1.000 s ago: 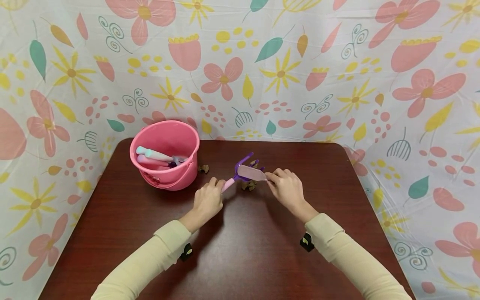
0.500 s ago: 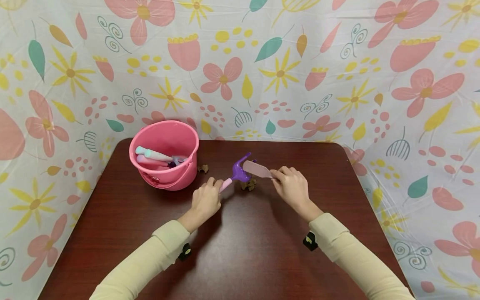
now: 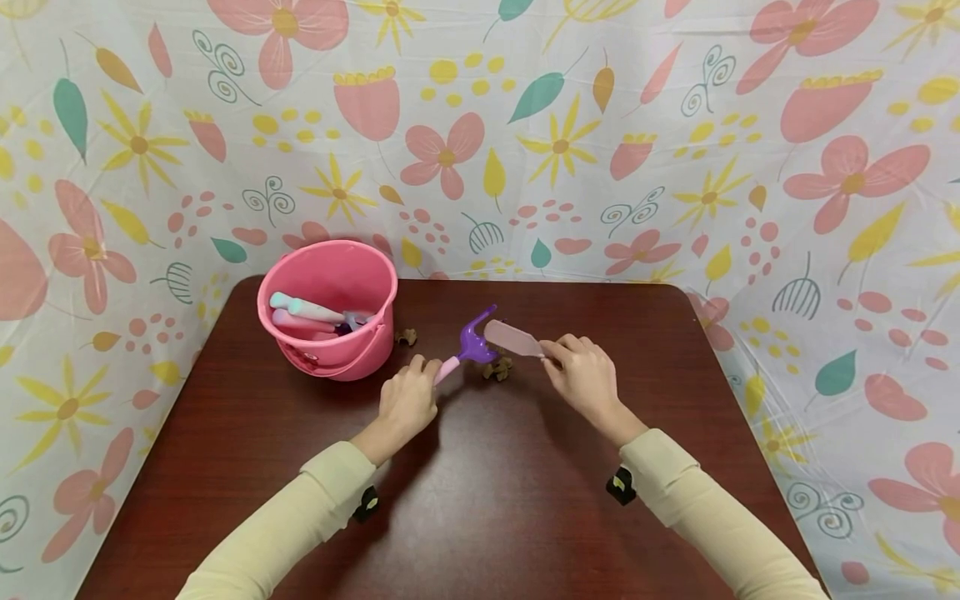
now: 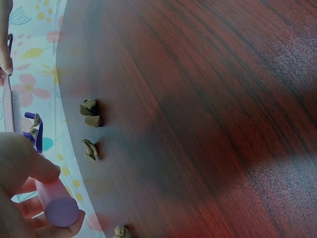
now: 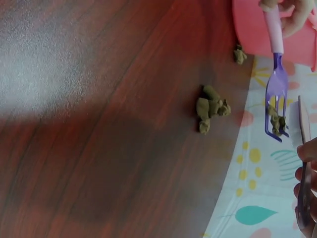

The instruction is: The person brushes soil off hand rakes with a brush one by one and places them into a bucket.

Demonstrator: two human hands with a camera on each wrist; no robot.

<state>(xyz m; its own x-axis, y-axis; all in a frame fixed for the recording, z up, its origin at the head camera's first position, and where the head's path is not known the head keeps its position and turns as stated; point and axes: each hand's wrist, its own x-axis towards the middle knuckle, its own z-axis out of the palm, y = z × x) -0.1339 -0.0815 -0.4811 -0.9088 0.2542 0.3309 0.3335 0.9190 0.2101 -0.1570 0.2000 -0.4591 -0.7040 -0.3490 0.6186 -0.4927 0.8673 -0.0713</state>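
Observation:
My left hand (image 3: 407, 398) grips the pink handle (image 4: 57, 198) of a purple toy garden fork (image 3: 476, 342), raised over the table. Brown clay-like lumps (image 5: 275, 119) sit among its tines in the right wrist view. In my right hand (image 3: 585, 377) is a brush (image 3: 513, 338) with a flat pinkish head, held beside the fork. Pale bristles (image 5: 295, 121) face the tines. Below the tools, several more brown lumps (image 3: 497, 369) lie in a loose cluster on the table. One separate lump (image 3: 407, 337) lies close to the bucket.
A pink bucket (image 3: 378, 304) stands at the table's back left. Inside it lean tools with turquoise (image 3: 311, 311) and pink handles. The dark wooden table (image 3: 495, 500) meets a flower-patterned cloth (image 3: 480, 92) along its back edge.
The fork has turned in my left hand and shifted slightly left. My right hand, with the brush, has moved a little right, away from the tines.

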